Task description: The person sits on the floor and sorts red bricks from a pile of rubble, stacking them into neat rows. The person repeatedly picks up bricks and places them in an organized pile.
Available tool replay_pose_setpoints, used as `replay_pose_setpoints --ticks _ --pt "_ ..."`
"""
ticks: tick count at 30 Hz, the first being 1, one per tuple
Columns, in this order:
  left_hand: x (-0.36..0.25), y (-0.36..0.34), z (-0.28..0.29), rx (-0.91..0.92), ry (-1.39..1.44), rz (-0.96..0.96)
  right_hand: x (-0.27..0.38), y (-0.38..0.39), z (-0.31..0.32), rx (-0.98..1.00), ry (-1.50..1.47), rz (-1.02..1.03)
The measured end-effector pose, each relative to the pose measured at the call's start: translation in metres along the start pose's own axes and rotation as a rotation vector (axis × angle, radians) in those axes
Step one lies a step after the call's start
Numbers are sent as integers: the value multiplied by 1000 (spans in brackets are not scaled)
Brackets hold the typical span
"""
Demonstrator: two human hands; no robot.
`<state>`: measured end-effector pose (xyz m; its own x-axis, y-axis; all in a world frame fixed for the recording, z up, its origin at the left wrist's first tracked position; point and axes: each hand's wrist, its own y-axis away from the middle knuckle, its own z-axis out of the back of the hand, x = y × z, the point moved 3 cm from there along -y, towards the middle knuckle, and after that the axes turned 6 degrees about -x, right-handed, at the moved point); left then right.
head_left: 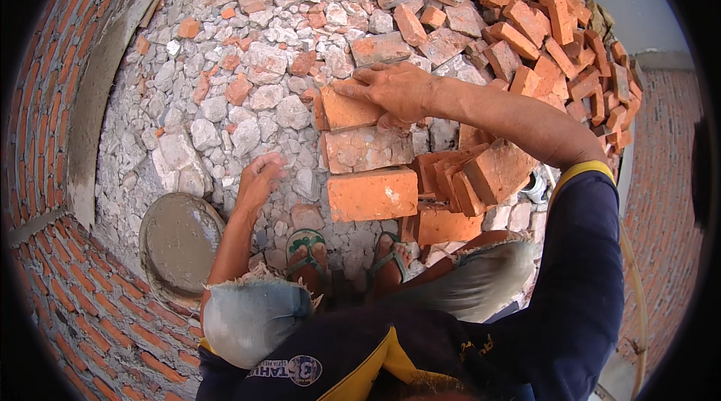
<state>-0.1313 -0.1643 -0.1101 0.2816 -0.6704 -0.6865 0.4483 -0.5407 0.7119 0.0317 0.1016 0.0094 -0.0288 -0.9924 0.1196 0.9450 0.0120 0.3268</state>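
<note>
Round mortar pan, brick wall, loose brick heap.

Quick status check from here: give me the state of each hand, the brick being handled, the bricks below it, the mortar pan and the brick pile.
Right hand: palm down on the top brick, no closed grip.
Left hand: resting on the rubble, empty.
Top brick: flat on the rubble.
Two bricks below: flat, in line.
Mortar pan: holds wet grey mortar.
Brick pile: loose, unstacked.
</note>
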Motion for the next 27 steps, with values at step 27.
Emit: replay_pose_setpoints --ticks 27 --pt "17 27 22 -50 4 120 -171 -99 -136 180 193 -321"
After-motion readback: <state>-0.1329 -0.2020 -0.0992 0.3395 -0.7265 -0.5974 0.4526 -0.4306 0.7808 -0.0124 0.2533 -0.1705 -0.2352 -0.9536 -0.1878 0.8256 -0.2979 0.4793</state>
